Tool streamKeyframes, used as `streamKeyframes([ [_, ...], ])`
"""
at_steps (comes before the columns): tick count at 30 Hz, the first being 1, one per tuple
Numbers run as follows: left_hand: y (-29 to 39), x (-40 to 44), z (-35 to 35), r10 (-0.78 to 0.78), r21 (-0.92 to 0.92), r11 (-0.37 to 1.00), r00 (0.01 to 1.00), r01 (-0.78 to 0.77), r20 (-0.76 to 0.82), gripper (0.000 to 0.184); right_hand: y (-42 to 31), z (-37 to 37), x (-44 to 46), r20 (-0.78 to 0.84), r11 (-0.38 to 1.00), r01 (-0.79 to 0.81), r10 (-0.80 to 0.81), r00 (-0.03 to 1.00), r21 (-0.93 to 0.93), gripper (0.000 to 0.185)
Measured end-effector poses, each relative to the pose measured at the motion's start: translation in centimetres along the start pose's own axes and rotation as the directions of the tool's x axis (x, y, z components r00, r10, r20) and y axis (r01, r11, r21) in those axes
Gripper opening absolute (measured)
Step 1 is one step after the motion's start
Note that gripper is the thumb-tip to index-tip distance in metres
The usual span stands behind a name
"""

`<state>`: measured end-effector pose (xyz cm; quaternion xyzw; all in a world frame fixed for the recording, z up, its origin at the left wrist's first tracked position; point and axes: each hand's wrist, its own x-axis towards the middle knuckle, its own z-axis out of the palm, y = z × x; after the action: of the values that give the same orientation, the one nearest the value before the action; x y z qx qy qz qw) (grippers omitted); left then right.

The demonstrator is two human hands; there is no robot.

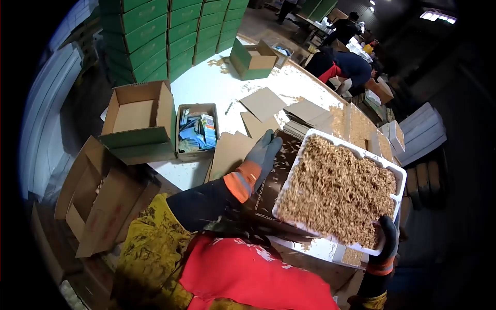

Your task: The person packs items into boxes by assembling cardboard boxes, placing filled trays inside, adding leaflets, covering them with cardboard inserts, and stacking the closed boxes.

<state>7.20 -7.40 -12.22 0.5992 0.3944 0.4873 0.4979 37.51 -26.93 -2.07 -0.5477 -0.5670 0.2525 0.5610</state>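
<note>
My right hand (387,240), in a dark glove with an orange cuff, grips the near right corner of a white foam tray (400,173). Light brown husk-like flakes (341,191) fill this tilted tray nearly to its rim. My left hand (264,157), in a grey glove with an orange cuff, lies with outstretched fingers along the side of a dark brown box (274,183). That box sits left of the tray and partly under it, with loose flakes on its surface. What the tray's underside rests on is hidden.
Left on the white table (191,82) are an open green carton (139,119) and a small box of blue packets (197,132). Cardboard sheets (262,103) lie ahead. Stacked green cartons (150,39) stand behind. An open carton (98,201) is at lower left. Another person (343,67) bends over at right.
</note>
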Motion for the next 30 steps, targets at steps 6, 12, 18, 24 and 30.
streamKeyframes([
  [6, -2.8, 1.0, 1.5, -0.172, -0.321, 0.930, 0.984, 0.179, 0.049, 0.058, -2.9, 3.8, 2.7, -0.013, 0.910, -0.403, 0.406, 0.914, 0.092, 0.059],
  [12, -2.8, 0.1, 1.2, 0.109, 0.063, 0.992, 0.994, -0.110, 0.018, 0.053, -0.9, 6.7, 5.6, 0.235, 0.899, -0.383, 0.428, 0.873, -0.215, 0.059],
  [18, -7.8, 2.1, -3.3, 0.154, 0.024, 0.988, 0.982, -0.152, -0.109, 0.032, 3.2, 5.1, 8.4, 0.384, 0.322, 0.229, 0.593, 0.708, -0.919, 0.045],
  [24, -18.6, 5.3, -15.5, 0.308, 0.869, 0.458, 0.884, 0.186, -0.351, 0.020, 8.7, 7.2, 9.0, 0.549, -0.025, 0.691, 0.586, 0.596, -0.723, 0.016],
  [30, -26.4, 9.1, -19.4, -0.108, 0.940, -0.189, 0.945, 0.285, -0.308, 0.020, 6.0, 6.3, 11.9, 0.747, 0.726, 0.409, 0.214, 0.630, -0.553, 0.025],
])
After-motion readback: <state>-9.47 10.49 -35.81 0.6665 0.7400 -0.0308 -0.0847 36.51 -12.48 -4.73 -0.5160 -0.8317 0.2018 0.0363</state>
